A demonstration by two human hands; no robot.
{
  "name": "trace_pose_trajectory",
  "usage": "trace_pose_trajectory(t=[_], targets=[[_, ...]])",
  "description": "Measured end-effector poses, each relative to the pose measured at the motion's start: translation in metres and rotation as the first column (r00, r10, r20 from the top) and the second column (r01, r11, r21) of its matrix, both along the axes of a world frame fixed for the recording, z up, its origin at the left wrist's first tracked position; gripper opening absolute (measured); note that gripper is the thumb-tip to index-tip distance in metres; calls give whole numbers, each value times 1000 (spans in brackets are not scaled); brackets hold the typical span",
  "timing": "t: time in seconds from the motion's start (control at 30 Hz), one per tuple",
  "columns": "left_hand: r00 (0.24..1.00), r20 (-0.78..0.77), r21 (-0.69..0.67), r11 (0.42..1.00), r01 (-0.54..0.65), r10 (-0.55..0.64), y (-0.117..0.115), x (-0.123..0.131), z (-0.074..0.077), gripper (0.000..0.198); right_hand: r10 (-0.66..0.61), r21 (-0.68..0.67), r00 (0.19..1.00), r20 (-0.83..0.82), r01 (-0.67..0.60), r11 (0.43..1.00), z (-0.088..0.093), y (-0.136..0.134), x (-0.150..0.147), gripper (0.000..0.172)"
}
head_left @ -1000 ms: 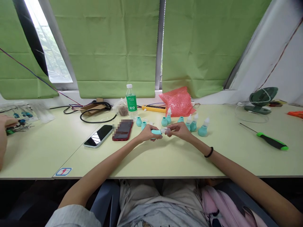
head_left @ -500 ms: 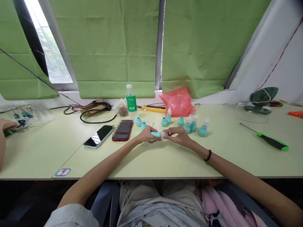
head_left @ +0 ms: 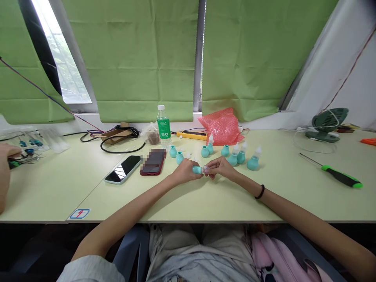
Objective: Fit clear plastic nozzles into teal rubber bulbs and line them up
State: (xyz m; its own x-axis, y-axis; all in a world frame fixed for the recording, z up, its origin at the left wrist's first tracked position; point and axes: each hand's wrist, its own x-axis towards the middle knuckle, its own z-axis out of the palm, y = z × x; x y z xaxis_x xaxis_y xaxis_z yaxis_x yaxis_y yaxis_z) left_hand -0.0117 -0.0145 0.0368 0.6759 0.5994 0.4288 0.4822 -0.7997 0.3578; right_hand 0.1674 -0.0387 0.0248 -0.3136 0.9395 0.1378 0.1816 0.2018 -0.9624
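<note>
My left hand (head_left: 185,171) is closed around a teal rubber bulb (head_left: 197,170), whose neck points right, toward my other hand. The fingers of my right hand (head_left: 221,168) pinch a small clear nozzle (head_left: 205,168) against the neck of that bulb; the joint is partly covered by fingertips. Behind my hands stand several more teal bulbs. Some are bare, such as the bulb (head_left: 225,151) at the back, while others carry clear pointed nozzles, such as the bulb (head_left: 253,163) to the right. A bare bulb (head_left: 179,158) stands just behind my left hand.
Two phones, one pale-edged (head_left: 122,170) and one red-cased (head_left: 153,162), lie to the left. A water bottle (head_left: 163,127) and a pink bubble-wrap bag (head_left: 221,127) are behind. On the right are a screwdriver (head_left: 342,176) and a green fan (head_left: 327,123). Another person's hand (head_left: 7,152) is far left.
My left hand has turned so that less of the bulb shows. My right fingers have closed in more tightly around the nozzle at its neck. The view has shifted slightly.
</note>
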Motion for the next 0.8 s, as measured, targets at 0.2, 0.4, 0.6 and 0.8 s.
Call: trace_pose_trajectory(t=[0.2, 0.4, 0.6, 0.8], targets=[[998, 35, 5, 999, 47, -47, -4, 1, 2, 22, 9, -121, 998, -67, -17, 992, 4, -4, -4, 26], [984, 169, -177, 981, 80, -50, 2, -21, 14, 28, -63, -13, 998, -28, 62, 998, 6, -7, -14, 38], [933, 317, -360, 932, -48, 171, 16, -46, 12, 22, -274, 512, 860, 430, 17, 859, 3, 13, -18, 37], [896, 393, -328, 942, -75, 208, 17, -46, 7, 22, -340, 651, 674, 656, -277, 707, 1, 34, -46, 43]])
